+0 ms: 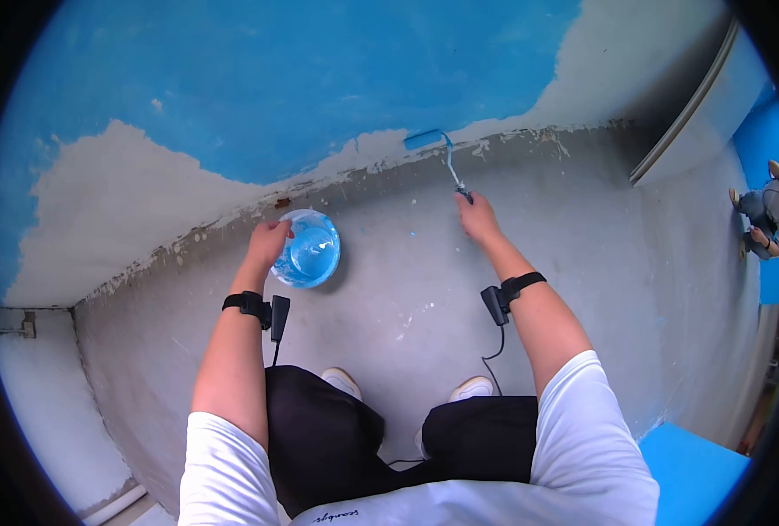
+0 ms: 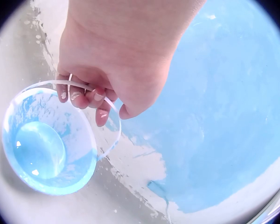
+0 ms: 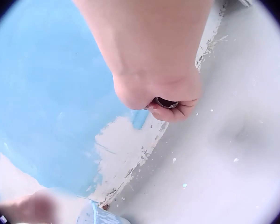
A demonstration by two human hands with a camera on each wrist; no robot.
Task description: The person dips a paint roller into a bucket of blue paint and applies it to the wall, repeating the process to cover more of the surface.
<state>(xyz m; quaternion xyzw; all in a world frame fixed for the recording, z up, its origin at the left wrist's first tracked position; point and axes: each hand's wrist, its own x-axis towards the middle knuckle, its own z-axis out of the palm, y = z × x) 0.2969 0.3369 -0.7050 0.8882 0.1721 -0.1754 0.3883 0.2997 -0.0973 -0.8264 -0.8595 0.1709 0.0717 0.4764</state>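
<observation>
A white bucket (image 2: 79, 133) with light blue paint pooled inside hangs from its thin handle (image 2: 120, 133). My left hand (image 1: 269, 244) has its fingers curled under that handle, at the bucket's upper left in the head view. Blue paint streaks the inner wall. My right hand (image 1: 479, 216) grips a paint roller by its dark grip. The roller's blue-coated sleeve (image 1: 423, 139) lies at the wall's bottom strip, along the edge of the blue paint. Its bent frame (image 1: 450, 158) is smeared with paint. In the right wrist view, the fist hides most of the roller.
Blue paint covers much of the wall (image 1: 319, 79), with bare pale patches at left and low down. Paint specks dot the grey floor (image 1: 389, 289). A curved white panel (image 1: 700, 101) stands at right. Another person (image 1: 764, 215) is at the far right edge, and a blue surface (image 1: 692, 469) lies lower right.
</observation>
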